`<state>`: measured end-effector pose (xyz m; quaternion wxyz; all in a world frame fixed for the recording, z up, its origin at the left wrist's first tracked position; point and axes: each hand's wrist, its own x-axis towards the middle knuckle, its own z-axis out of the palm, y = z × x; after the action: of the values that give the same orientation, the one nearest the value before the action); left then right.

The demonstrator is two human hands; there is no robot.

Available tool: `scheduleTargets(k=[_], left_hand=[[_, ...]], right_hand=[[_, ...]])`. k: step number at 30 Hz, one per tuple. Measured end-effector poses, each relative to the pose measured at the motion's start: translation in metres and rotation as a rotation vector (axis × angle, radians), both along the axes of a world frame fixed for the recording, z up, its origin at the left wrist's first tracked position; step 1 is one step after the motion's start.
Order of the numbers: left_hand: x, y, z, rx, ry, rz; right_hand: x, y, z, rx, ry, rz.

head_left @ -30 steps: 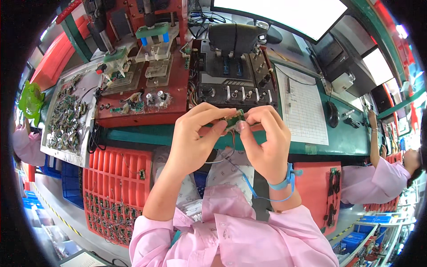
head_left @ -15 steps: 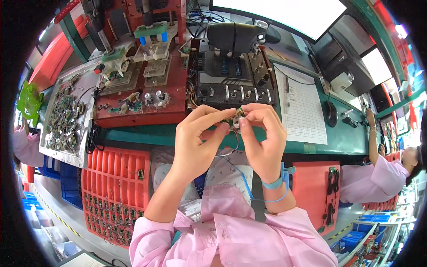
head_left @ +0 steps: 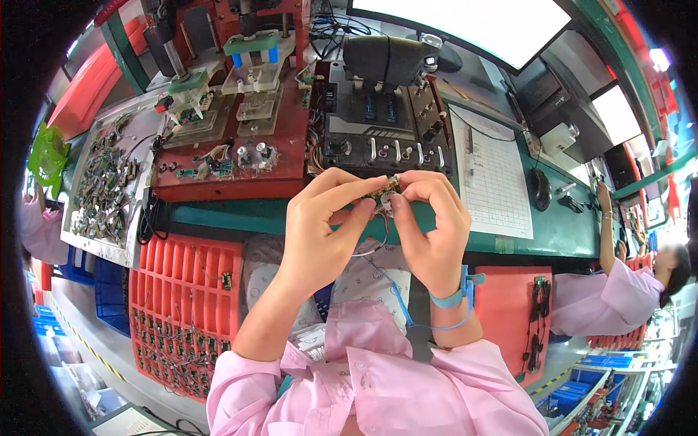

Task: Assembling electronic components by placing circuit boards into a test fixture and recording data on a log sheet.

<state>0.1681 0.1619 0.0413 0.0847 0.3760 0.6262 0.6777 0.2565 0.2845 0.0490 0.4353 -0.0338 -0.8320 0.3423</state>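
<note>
A small green circuit board [head_left: 393, 182] with thin wires [head_left: 384, 236] hanging from it is pinched between my two hands, just in front of the bench edge. My left hand [head_left: 318, 229] grips its left end between thumb and fingers. At the other end my right hand [head_left: 438, 229], with a blue strap [head_left: 454, 296] and cord at the wrist, presses thumb against forefinger. A pale round part [head_left: 387, 198] shows beside my right thumb. My fingers cover much of the board. Behind them stands a black test fixture [head_left: 385, 116] with several metal toggle switches.
A red press machine [head_left: 233, 190] stands left of the fixture, beside a tray [head_left: 71, 234] heaped with small boards. Below hang red slotted trays [head_left: 187, 272]. Rightward lie a paper form [head_left: 502, 196], a black mouse [head_left: 539, 189] and a monitor [head_left: 465, 22]. Another person [head_left: 611, 298] works at far right.
The whole view has shifted slightly. Both hands keep nearly the same grip on the circuit board, with only tiny finger movement.
</note>
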Motion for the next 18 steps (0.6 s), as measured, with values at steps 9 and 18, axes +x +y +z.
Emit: scheduleTargets(k=[9,18], left_hand=[[0.002,-0.0026,0.0019,-0.059,-0.012,-0.048],[0.0037,-0.0029,0.005,-0.058,0.052,-0.044]], right_hand=[[-0.0008,0.001,-0.0028,0.058,0.033,-0.02],[0.0,0.0017,-0.0019,0.071,0.035,-0.035]])
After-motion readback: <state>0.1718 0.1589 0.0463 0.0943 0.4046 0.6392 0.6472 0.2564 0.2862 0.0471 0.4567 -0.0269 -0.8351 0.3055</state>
